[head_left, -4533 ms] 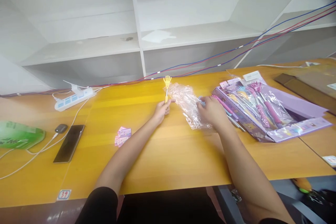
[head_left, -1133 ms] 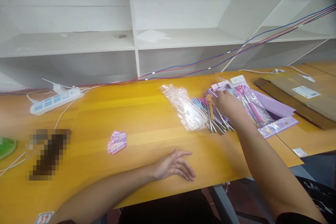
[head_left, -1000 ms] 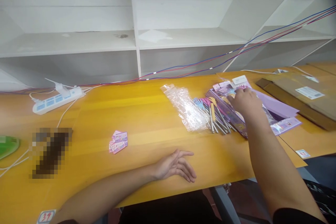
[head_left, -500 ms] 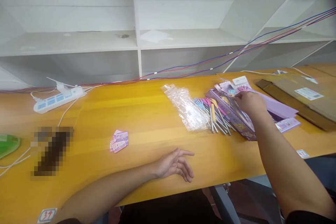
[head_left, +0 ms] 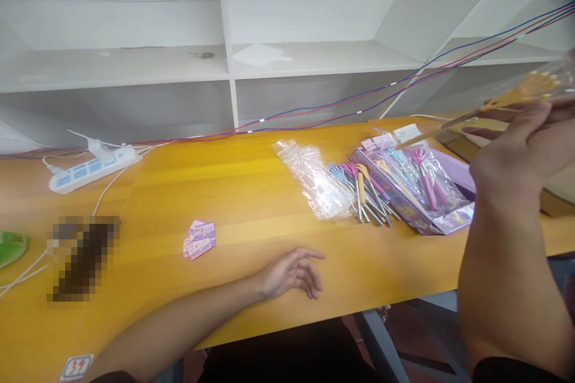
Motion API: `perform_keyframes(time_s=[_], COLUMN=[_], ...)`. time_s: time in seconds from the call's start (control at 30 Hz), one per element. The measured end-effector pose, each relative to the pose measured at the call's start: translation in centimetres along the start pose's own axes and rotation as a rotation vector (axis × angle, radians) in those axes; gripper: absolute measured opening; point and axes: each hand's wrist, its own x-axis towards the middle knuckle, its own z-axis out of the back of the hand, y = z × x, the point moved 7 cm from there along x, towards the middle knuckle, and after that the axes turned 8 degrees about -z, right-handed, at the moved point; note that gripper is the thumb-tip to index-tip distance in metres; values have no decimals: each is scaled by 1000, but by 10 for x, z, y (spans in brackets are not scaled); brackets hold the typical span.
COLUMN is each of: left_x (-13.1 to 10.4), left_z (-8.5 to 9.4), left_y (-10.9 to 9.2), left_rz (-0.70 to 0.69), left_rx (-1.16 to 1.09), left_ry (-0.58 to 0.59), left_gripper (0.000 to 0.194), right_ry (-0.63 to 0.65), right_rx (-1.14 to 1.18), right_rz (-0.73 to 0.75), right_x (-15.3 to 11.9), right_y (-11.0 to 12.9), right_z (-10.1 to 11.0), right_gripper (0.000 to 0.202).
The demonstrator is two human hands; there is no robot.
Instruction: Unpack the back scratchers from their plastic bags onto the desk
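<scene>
My right hand [head_left: 516, 137] is raised at the right, closed on a yellow hand-shaped back scratcher [head_left: 527, 90] that seems to be in clear plastic. Below it a purple display box [head_left: 395, 188] lies open, holding bagged back scratchers, among them a pink one [head_left: 429, 182]. Left of the box, several loose back scratchers [head_left: 362, 191] with blue, pink and yellow heads and metal rods lie in a pile beside clear plastic bags [head_left: 309, 176]. My left hand [head_left: 294, 272] rests near the table's front edge, fingers loosely apart and holding nothing.
Small pink cards [head_left: 200, 239] lie left of centre on the wooden table [head_left: 242, 203]. A white power strip [head_left: 94, 170] with cords stands at the back left. Behind my right hand is a cardboard box [head_left: 557, 200]. White shelves [head_left: 305, 60] and strung cables border the back.
My right hand has risen from the purple box and moved right, now with a yellow back scratcher in it. The left hand has stayed on the table. The view has shifted slightly.
</scene>
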Motion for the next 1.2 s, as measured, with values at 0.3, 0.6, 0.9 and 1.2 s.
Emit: perform_keyframes(time_s=[0.3, 0.6, 0.9, 1.2], left_x=[-4, -7, -6, -10], left_z=[41, 61, 59, 57], left_y=[-112, -93, -82, -78], left_rz=[-518, -141, 148, 110], left_rx=[224, 94, 246, 310], left_ry=[-423, -413, -237, -225], left_gripper=[51, 36, 36, 28], right_ry=[794, 1056, 1033, 981], right_rx=[366, 276, 208, 123], right_rz=[-445, 49, 129, 207], right_x=[-170, -293, -297, -297], right_y=[57, 80, 40, 42], right_z=[-109, -173, -183, -180], right_gripper=[35, 13, 10, 9])
